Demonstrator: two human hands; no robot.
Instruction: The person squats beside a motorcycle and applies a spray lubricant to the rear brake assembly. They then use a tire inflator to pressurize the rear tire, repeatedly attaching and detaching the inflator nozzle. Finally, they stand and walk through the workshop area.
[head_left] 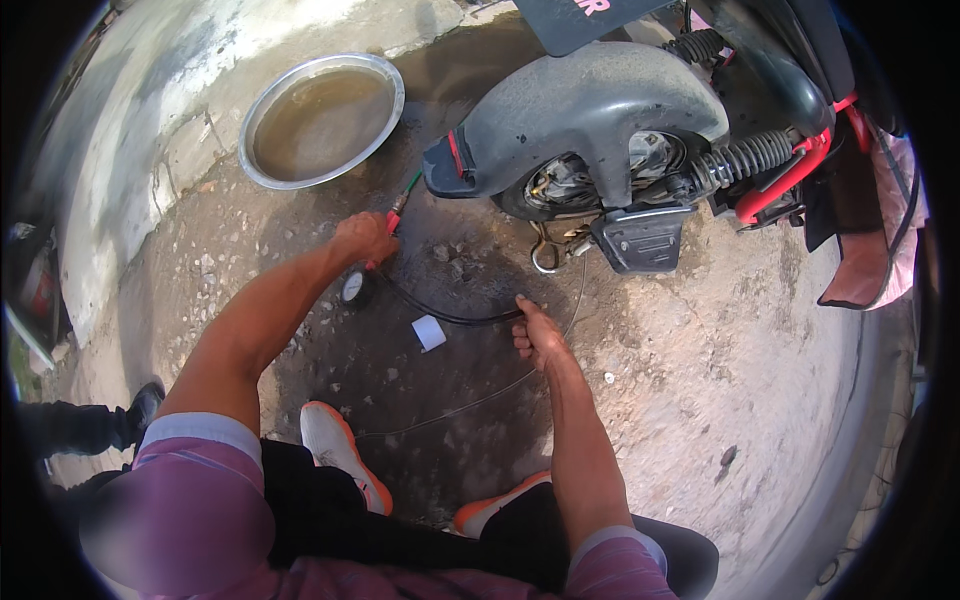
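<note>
My left hand (364,240) grips a red air tool (392,221) with a round dial gauge (352,286) hanging below it and a green hose (411,184) leading away. My right hand (536,334) is closed on a black hose (450,316) that curves from the tool. Beyond both hands stands the scooter's wheel (545,192), under a dusty grey mudguard (570,105), with a metal hook-like piece (545,262) below it. A small white piece (428,332) lies on the ground between my hands.
A metal basin (260,100) of murky water stands at upper left. Red frame tubes (800,170) and a pink-lined cover (880,270) are at right. A thin wire (455,409) crosses the dirty concrete (720,380). Another person's dark shoe (146,404) is at far left.
</note>
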